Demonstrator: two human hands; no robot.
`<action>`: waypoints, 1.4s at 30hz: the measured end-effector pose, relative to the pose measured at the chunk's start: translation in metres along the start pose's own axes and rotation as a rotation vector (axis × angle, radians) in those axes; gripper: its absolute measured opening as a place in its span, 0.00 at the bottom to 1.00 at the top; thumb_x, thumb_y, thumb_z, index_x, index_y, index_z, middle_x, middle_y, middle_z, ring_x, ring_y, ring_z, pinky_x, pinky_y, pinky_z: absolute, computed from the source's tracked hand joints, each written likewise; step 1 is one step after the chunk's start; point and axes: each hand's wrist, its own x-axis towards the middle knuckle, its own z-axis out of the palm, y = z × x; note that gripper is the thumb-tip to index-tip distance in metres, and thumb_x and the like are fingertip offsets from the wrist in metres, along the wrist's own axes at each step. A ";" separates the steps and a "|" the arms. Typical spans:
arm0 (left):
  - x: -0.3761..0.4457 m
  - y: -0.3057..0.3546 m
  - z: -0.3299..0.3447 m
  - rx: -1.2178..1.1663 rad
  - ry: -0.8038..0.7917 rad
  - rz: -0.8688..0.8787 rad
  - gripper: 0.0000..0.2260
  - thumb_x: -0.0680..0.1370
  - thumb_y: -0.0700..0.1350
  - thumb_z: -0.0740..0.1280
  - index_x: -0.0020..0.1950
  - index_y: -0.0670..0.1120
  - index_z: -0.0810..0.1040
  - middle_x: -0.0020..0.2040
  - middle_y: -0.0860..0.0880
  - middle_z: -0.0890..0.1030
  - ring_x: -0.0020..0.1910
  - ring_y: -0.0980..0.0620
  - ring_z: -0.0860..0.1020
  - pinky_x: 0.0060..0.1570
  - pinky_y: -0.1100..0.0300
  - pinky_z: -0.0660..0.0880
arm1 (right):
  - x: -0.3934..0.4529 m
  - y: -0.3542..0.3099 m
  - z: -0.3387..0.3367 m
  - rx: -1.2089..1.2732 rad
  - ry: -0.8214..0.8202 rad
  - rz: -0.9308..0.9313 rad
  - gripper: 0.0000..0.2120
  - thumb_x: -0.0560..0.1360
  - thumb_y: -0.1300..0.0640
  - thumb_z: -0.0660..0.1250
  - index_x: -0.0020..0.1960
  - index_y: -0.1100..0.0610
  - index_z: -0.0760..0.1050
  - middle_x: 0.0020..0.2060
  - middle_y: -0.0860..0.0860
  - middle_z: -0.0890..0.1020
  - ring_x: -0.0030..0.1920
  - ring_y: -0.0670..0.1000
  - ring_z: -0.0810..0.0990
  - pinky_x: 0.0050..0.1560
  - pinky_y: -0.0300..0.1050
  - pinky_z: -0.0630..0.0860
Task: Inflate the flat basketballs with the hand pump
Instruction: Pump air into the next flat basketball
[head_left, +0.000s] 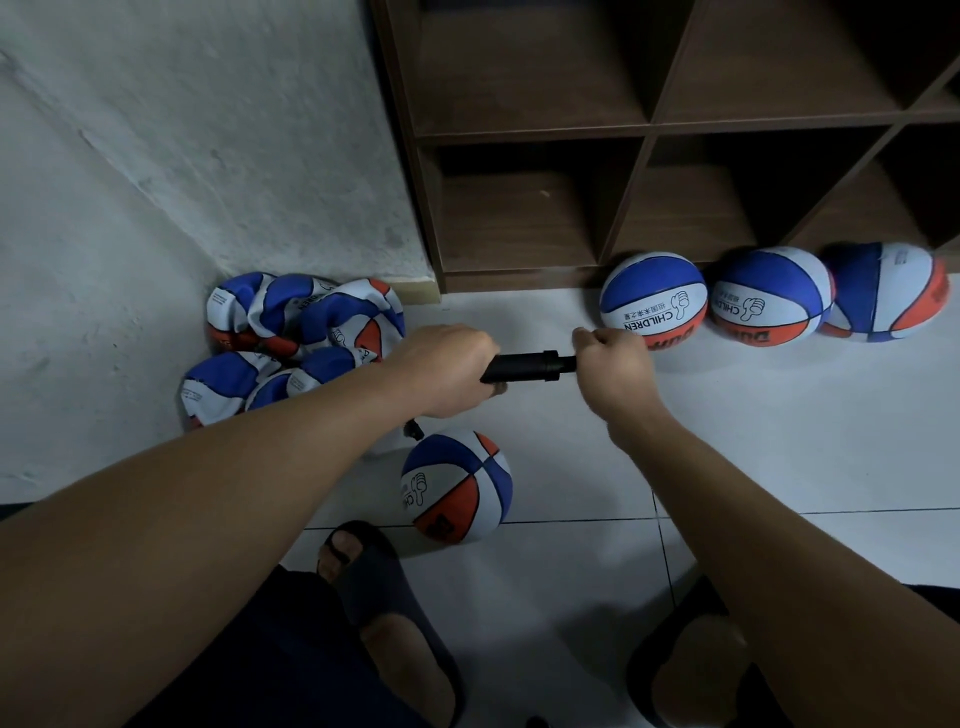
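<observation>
A black hand pump (527, 367) lies level in the air between my hands. My left hand (441, 369) grips its barrel end, and my right hand (610, 364) is curled round the handle end, which is hidden inside the fist. A short black hose (414, 430) hangs below my left hand, towards a round blue, white and orange basketball (457, 486) on the floor. Several crumpled flat basketballs (296, 338) are piled in the wall corner to the left.
Three round basketballs (654, 299) (771, 293) (885, 291) stand in a row against the foot of a dark wooden cubby shelf (649, 124). White floor tiles (779, 426) lie to the right. My feet in dark slippers (384, 597) are at the bottom.
</observation>
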 end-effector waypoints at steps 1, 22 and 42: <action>0.000 -0.006 -0.002 -0.011 -0.004 -0.018 0.13 0.82 0.57 0.70 0.41 0.54 0.75 0.35 0.52 0.79 0.33 0.52 0.79 0.30 0.58 0.68 | 0.006 0.002 -0.008 0.008 0.048 0.000 0.15 0.83 0.50 0.63 0.44 0.59 0.78 0.35 0.54 0.77 0.38 0.57 0.76 0.40 0.54 0.74; 0.001 0.009 0.001 0.067 0.072 -0.015 0.12 0.83 0.58 0.69 0.46 0.51 0.77 0.35 0.51 0.77 0.31 0.51 0.77 0.29 0.58 0.65 | -0.006 -0.007 0.015 0.035 -0.011 -0.037 0.16 0.88 0.50 0.57 0.45 0.56 0.72 0.34 0.52 0.72 0.33 0.51 0.71 0.34 0.47 0.67; 0.002 -0.007 0.003 0.030 0.086 -0.055 0.16 0.84 0.57 0.69 0.39 0.56 0.70 0.36 0.51 0.77 0.32 0.51 0.77 0.27 0.58 0.64 | 0.009 -0.006 -0.004 0.017 0.168 -0.053 0.15 0.86 0.53 0.59 0.48 0.61 0.77 0.40 0.55 0.79 0.40 0.56 0.76 0.47 0.52 0.76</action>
